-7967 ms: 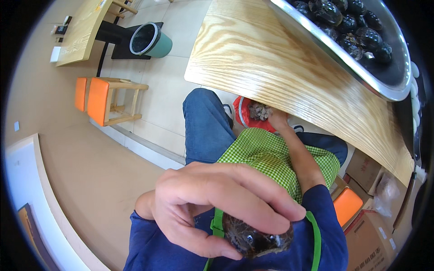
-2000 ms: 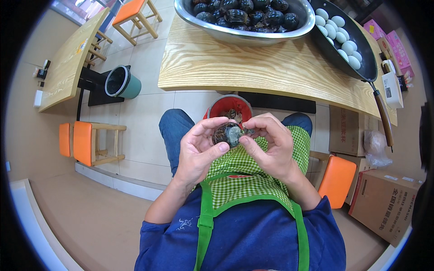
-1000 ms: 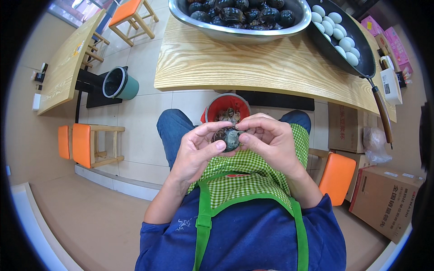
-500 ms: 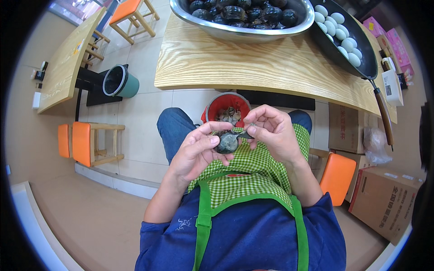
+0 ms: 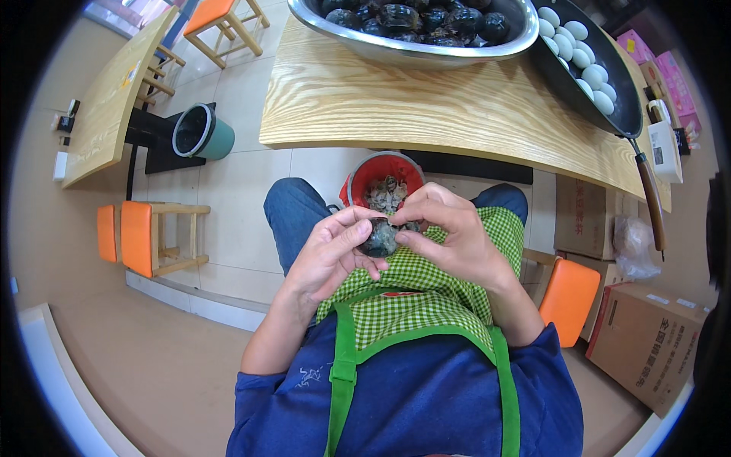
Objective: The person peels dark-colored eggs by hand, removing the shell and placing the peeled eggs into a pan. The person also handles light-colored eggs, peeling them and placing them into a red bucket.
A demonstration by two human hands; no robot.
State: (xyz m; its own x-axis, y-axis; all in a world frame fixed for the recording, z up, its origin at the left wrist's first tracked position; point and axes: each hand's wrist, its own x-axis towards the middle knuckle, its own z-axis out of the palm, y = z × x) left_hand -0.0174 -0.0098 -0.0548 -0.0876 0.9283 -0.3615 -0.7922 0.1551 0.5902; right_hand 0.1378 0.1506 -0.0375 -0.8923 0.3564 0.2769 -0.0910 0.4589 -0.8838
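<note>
Over my lap, my left hand (image 5: 333, 247) holds an egg (image 5: 378, 238) with a dark, glossy covering and a greyish-green patch on its side facing right. Its thumb and fingers close round the egg from the left. On the other side, my right hand (image 5: 449, 232) has thumb and fingers pinched at the egg's right edge, with a dark bit of the covering between them. Just beyond my hands stands a bin with a red liner (image 5: 358, 185), with crumpled pale and dark scraps (image 5: 387, 194) inside.
On the wooden table (image 5: 396, 114) ahead sit a metal bowl (image 5: 426, 55) of dark-coated eggs (image 5: 400, 19) and a black pan (image 5: 620, 126) of pale eggs (image 5: 582, 57). The pan's handle (image 5: 649, 202) overhangs the edge. A green bin (image 5: 221, 142), orange stools (image 5: 137, 240) and cardboard boxes (image 5: 647, 335) stand around.
My right hand has come left, closer against the egg; the dark strip stretched between hand and egg earlier is now mostly hidden by the fingers. The egg has turned slightly in my left hand.
</note>
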